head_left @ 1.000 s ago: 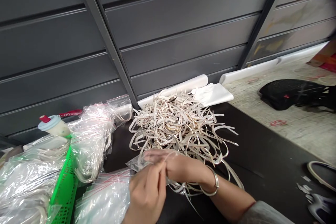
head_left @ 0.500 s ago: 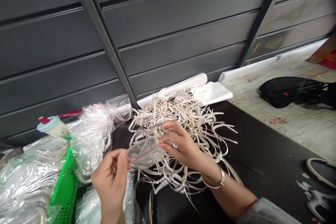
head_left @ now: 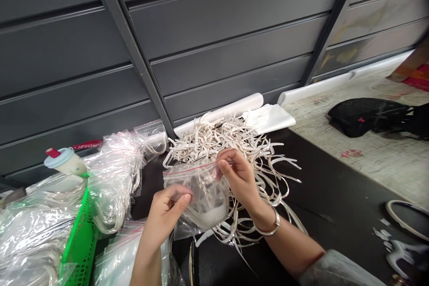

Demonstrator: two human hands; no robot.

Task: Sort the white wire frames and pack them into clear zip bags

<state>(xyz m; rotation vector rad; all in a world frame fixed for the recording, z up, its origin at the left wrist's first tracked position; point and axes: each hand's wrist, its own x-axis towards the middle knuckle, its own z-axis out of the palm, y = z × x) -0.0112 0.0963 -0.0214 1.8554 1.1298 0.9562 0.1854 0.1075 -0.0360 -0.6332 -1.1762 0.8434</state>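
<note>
A clear zip bag point(head_left: 196, 187) with a red line along its top edge hangs spread between my hands. Inside its lower part shows a pale curved strip point(head_left: 211, 215). My right hand point(head_left: 236, 174), with a metal bangle at the wrist, pinches the bag's top right corner. At the bag's left side, below the red line, my left hand point(head_left: 170, 212) has its thumb and fingers closed on the plastic; its fingertips are partly hidden. Behind the bag lies a tangled heap of pale, metal-edged curved strips point(head_left: 217, 136) on the black table point(head_left: 321, 187).
To the left stand a green basket point(head_left: 78, 237), piled filled bags point(head_left: 115, 165) and a lidded cup point(head_left: 65, 161). More flat bags point(head_left: 117, 250) lie near my left forearm. White rolls point(head_left: 234, 106) line the grey wall point(head_left: 217, 31). A loose hoop point(head_left: 407, 219) lies at right.
The bag has turned upright and spread open to view, its red line now across the top. My left hand has moved right and down along the bag; my right hand has shifted slightly right.
</note>
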